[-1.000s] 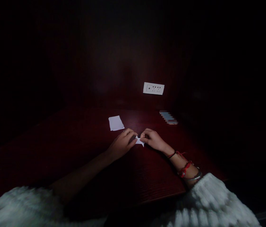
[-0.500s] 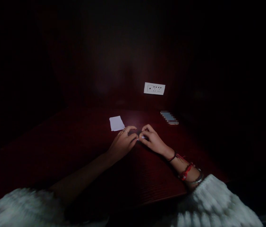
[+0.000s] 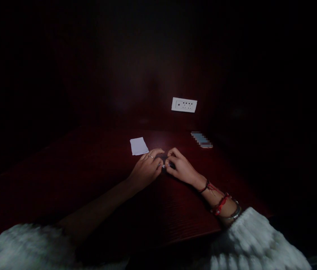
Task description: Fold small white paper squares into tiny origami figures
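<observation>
My left hand [image 3: 147,167] and right hand [image 3: 184,167] pinch the paper [image 3: 163,166] between them, long axis hidden, inside the table's near edge [image 3: 190,235].

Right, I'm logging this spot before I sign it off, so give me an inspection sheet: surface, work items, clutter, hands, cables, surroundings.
Surface: dark red tabletop, dimly lit.
Work items: white paper piece, mostly hidden; stack of white paper sheets farther back.
Clutter: smartphone lying flat, back right.
Hands: left hand and right hand both pinch the white paper piece.
Cables: nothing seen.
Surroundings: white wall socket on the dark wall behind.
</observation>
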Demonstrator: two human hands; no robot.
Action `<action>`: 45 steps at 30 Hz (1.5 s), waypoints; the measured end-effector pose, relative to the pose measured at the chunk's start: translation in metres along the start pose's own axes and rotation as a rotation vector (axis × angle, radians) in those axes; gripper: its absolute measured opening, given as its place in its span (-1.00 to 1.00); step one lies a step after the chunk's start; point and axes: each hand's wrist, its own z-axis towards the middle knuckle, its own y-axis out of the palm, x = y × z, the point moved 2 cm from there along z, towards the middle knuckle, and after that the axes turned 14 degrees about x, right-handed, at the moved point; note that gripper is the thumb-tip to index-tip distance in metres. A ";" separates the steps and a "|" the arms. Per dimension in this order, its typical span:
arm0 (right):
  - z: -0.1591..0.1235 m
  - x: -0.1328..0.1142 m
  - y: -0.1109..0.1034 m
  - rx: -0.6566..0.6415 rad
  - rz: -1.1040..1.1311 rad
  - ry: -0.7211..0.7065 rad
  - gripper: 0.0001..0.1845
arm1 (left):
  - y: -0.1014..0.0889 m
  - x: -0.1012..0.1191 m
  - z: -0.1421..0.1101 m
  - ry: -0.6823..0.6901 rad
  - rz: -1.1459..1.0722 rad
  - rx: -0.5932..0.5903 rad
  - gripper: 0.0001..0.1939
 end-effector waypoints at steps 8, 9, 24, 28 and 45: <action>-0.005 0.027 -0.014 0.108 -0.020 0.033 -0.94 | 0.001 -0.020 -0.008 -0.051 0.055 0.009 -0.91; -0.004 0.027 -0.016 0.137 -0.008 0.036 -0.93 | 0.001 -0.021 -0.008 -0.059 0.051 0.008 -0.91; 0.000 0.006 -0.009 0.078 0.035 -0.030 -0.85 | -0.003 -0.005 -0.002 -0.057 0.018 0.093 -0.96; 0.001 0.007 -0.008 0.116 0.070 -0.004 -0.87 | -0.005 -0.007 -0.002 -0.074 0.039 0.129 -0.97; 0.000 0.007 -0.006 0.085 0.116 0.006 -0.88 | 0.001 -0.010 -0.005 -0.043 -0.065 0.054 -0.92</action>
